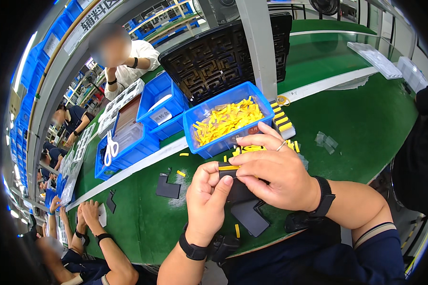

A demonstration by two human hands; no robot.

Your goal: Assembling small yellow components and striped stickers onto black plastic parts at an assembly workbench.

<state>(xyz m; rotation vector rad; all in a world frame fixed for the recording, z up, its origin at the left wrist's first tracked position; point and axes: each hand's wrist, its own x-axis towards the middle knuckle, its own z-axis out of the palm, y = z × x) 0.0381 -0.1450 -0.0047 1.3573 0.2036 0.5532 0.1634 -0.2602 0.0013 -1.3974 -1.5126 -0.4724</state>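
My left hand (207, 192) pinches a small black plastic part (227, 174) between thumb and fingers. Along the part's upper edge lies a thin yellow strip (228, 167). The fingers of my right hand (280, 168) close on the strip's right end, against the part; their tips partly hide it. Just beyond my hands stands a blue bin (199, 151) heaped with yellow strips (228, 121). An L-shaped black part (168, 187) lies left of my left hand. Under my right wrist rests a larger dark flat part (250, 217), with a loose yellow strip (237, 231) beside it.
Farther left are a blue bin (150, 147) with white scissors (111, 149) and another blue bin (176, 102). A black molded tray (214, 61) leans behind a grey post (261, 52). Clear plastic scraps (326, 142) lie right. Co-workers sit left; one's hands (90, 213) work nearby.
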